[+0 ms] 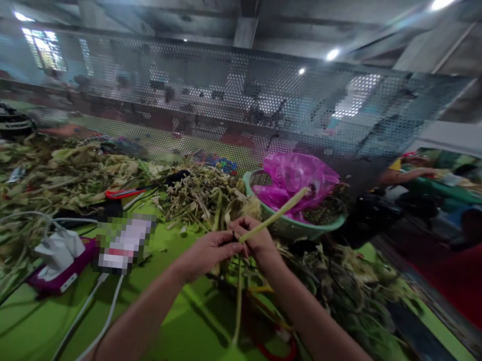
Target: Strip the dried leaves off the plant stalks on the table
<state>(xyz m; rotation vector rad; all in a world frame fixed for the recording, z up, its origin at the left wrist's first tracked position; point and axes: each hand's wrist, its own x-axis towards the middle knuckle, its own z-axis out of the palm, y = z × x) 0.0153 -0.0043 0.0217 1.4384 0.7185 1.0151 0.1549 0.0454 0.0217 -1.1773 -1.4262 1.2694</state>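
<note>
A long pale green plant stalk (278,214) slants up to the right from between my fingers. My left hand (210,252) is closed, its thumb and fingertips pinching the stalk's lower end, where a small dark bit shows. My right hand (257,238) is closed around the same spot, its fingers partly hidden behind the stalk. Below the hands a thin pale strip (238,306) hangs down toward the green table (191,324). Under my right forearm lies a red loop-shaped handle (287,355), the rest of its tool hard to make out.
A green basket (279,225) holds a purple plastic bag (297,175). Dried leaves (73,174) heap along the back left, with a red-orange tool (127,193) among them. A phone (126,243) and a purple power strip (62,276) with cables lie left. Behind stands a perforated metal screen (168,92).
</note>
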